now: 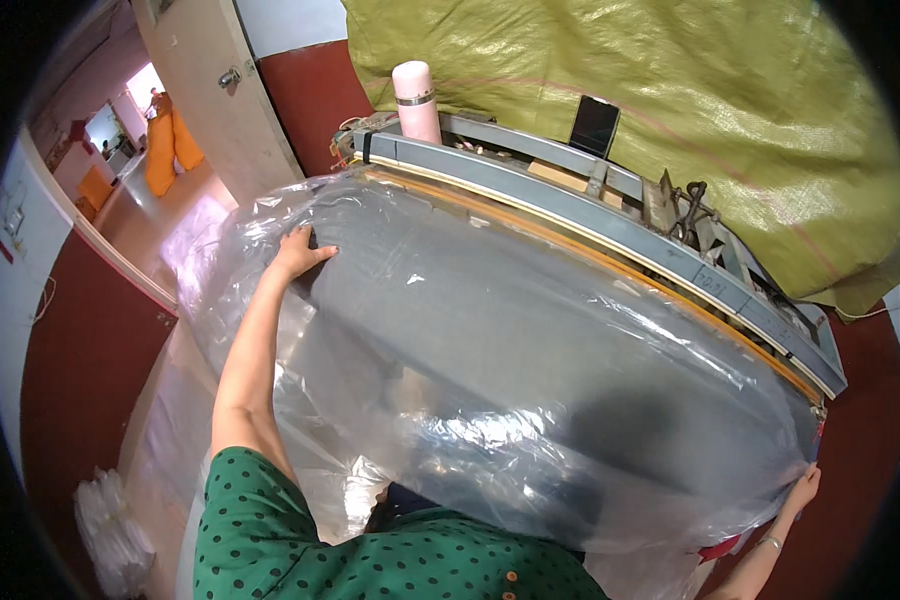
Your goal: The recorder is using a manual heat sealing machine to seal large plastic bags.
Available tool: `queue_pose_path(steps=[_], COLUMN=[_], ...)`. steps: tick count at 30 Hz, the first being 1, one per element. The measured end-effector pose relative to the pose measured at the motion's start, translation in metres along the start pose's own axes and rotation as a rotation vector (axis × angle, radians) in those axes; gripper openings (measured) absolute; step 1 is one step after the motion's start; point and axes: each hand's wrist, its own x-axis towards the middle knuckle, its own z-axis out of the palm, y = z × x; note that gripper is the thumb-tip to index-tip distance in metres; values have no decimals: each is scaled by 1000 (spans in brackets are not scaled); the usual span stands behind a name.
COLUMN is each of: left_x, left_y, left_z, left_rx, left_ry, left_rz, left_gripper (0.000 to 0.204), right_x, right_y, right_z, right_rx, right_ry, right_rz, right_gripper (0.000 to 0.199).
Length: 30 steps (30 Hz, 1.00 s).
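Observation:
A wide sheet of clear plastic film [450, 330] lies wrinkled over the grey worktop of a long bench-like machine and hangs down at the front and left. My left hand [300, 254] rests on the film near the far left end, thumb and fingers apart. A small dark patch shows beside its fingers; what it is I cannot make out. Far to the right, my right hand [804, 486] is closed on the film's right edge, its fingers partly hidden. Between the hands the film is loosely spread, with bright glare on its folds.
A grey metal bar [570, 225] with an orange strip runs along the back. Behind it stand a pink bottle [417, 105], a phone [594, 127] and metal clamp parts [692, 213]. A yellow-green tarp [670, 60] covers the wall. Folded plastic [113, 530] lies low left, near a door [215, 85].

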Motion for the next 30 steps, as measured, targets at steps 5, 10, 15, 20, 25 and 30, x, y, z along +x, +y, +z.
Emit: queue_pose_path(steps=[5,10,15,20,25,30], left_x=[29,25,-15,3,45,67], left_y=[23,51,13,3,21,30], left_z=[18,41,24,7,-9,-35], left_rx=[-229,-109,12,176,221,524], left_ry=[219,122,84,138,-272,-615], left_rz=[483,107,-37,213,170,115], left_gripper=[51,58,55,58,94,120], right_x=[-1,-4,1,2,3,-2], right_y=[-7,-10,-6,-8,-3,-21], right_z=[35,29,32,34,33,30], right_rx=[-90,-139,-47,-48,-57,-64], right_ry=[140,102,123,68,56,23], right_rz=[-22,22,2,4,40,77], right_gripper=[39,38,37,38,39,39])
